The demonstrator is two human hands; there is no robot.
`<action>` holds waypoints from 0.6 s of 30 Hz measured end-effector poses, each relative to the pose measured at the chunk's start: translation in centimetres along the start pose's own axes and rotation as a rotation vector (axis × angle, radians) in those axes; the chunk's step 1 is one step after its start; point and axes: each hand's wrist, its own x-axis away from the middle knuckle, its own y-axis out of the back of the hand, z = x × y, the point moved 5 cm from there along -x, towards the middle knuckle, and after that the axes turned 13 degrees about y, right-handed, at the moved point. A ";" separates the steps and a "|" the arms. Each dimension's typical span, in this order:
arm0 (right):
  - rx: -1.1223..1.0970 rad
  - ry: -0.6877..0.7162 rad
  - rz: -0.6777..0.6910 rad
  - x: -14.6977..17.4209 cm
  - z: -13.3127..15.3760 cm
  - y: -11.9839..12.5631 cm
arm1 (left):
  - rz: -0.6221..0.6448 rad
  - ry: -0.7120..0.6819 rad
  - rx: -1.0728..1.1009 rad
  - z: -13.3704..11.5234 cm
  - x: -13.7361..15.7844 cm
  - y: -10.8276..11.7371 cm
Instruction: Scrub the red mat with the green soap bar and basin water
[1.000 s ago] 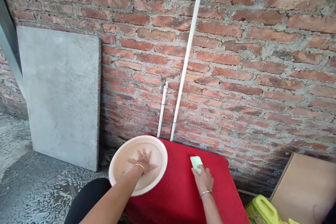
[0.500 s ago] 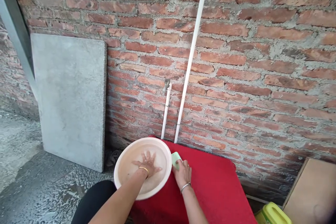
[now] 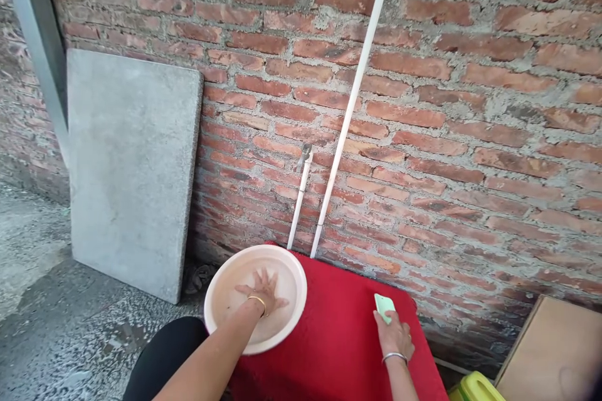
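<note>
My left hand (image 3: 262, 294) lies in the pale pink basin (image 3: 217, 319), palm down with its fingers spread. Shallow, slightly cloudy water appears to cover the fingers, and a gold bangle circles that wrist. The basin rests on the left end of a table covered with red cloth (image 3: 343, 301). Toward the right end of this cloth, my right hand (image 3: 396, 336) grips a flat, pale green phone (image 3: 384, 306) between thumb and fingers. Its lower part is hidden by the hand. A silver bracelet is on the right wrist.
Behind the table rises a brick wall (image 3: 423, 113) with a tall white pipe (image 3: 350, 113) and a short pipe with a tap (image 3: 301, 191). A grey slab (image 3: 134, 169) leans at left above wet floor. A yellow container (image 3: 477, 386) and a cardboard sheet (image 3: 555, 351) stand at right.
My right hand has moved right with the phone, from beside the basin to near the cloth's right end. My left hand stays spread in the basin. The view has shifted slightly.
</note>
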 end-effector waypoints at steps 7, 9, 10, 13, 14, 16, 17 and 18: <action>-0.104 0.373 -0.005 3.9 14.4 -3.7 | 0.033 0.006 -0.024 0.4 0.4 0.3; -0.119 0.483 0.025 5.3 17.7 -4.4 | 0.047 0.016 -0.032 0.6 0.4 0.2; -0.114 0.515 0.040 5.7 18.5 -4.6 | 0.046 0.017 -0.034 0.7 0.4 0.2; -0.070 0.485 0.065 5.6 16.5 -4.4 | 0.036 0.005 -0.046 0.7 0.1 0.0; -0.047 0.438 0.062 5.2 14.5 -4.2 | 0.033 0.001 -0.054 0.6 0.0 -0.1; 0.001 0.308 0.050 4.3 9.4 -3.7 | 0.040 -0.003 -0.065 0.5 -0.1 -0.3; 0.016 0.227 0.041 3.9 6.5 -3.3 | 0.040 -0.003 -0.061 0.5 -0.2 -0.3; 0.020 0.138 0.032 3.6 3.6 -2.9 | 0.035 -0.002 -0.055 0.4 -0.2 -0.3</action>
